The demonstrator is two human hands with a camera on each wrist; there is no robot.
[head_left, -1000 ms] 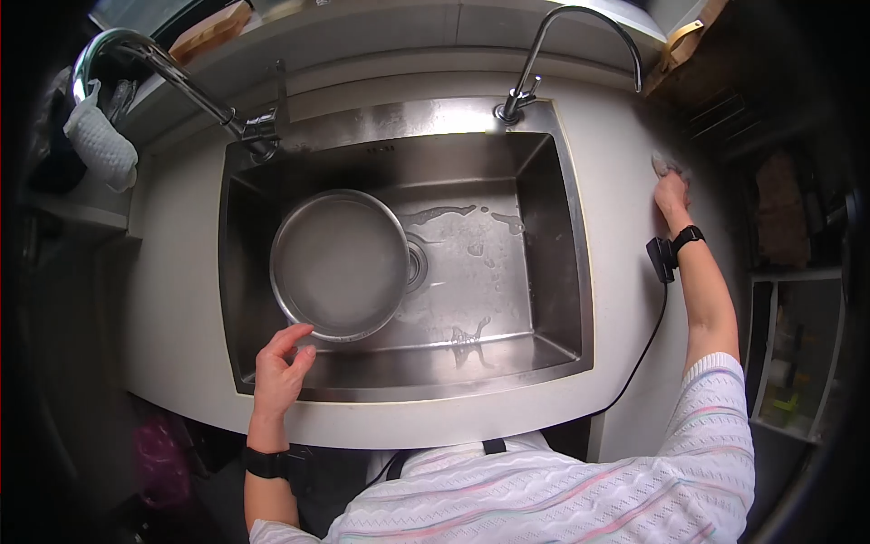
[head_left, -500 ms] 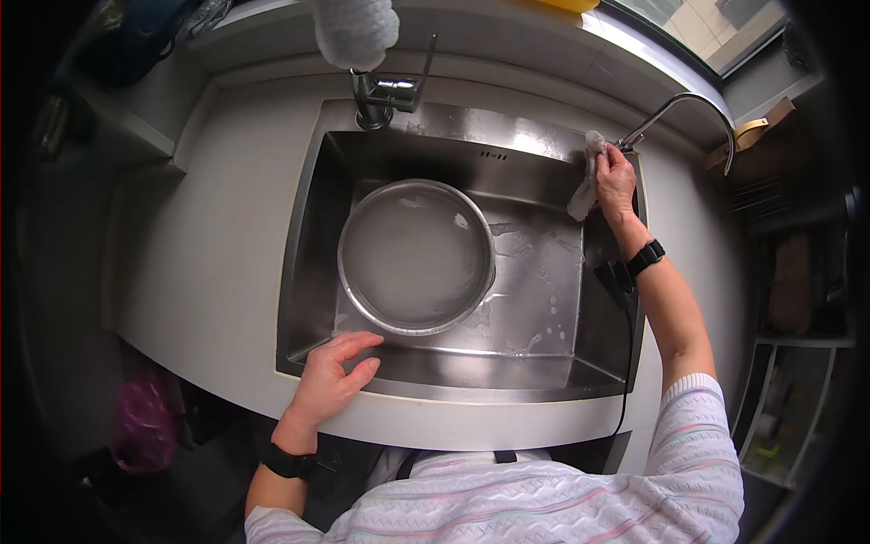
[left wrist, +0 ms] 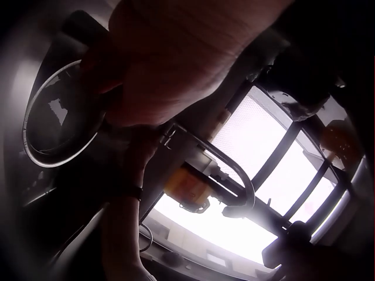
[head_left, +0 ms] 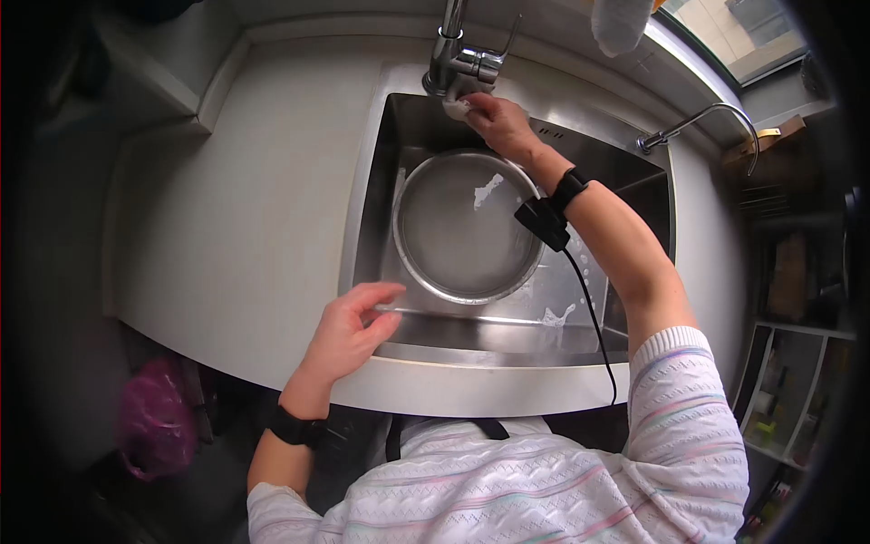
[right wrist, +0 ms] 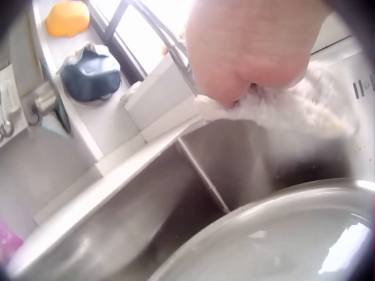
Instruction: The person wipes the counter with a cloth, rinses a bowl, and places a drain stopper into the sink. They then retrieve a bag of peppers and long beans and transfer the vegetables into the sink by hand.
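Basin [head_left: 467, 300] sits in left part of sink [head_left: 498, 354], mixer tap [head_left: 446, 65] at back-left, second tap [head_left: 705, 113] back-right, cloth [head_left: 456, 109] in right hand [head_left: 509, 130] just before mixer tap, left hand [head_left: 346, 333] over front-left edge, counter [head_left: 236, 208] further left, bag [head_left: 159, 417] below that.

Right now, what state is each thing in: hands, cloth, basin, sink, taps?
Sink: wet inside
Basin: upright in sink, looks filled with liquid
Mixer tap: no stream visible
Small tap: no stream visible
Cloth: bunched, held at mixer tap's base
Right hand: fingers gripping cloth
Left hand: empty, fingers relaxed
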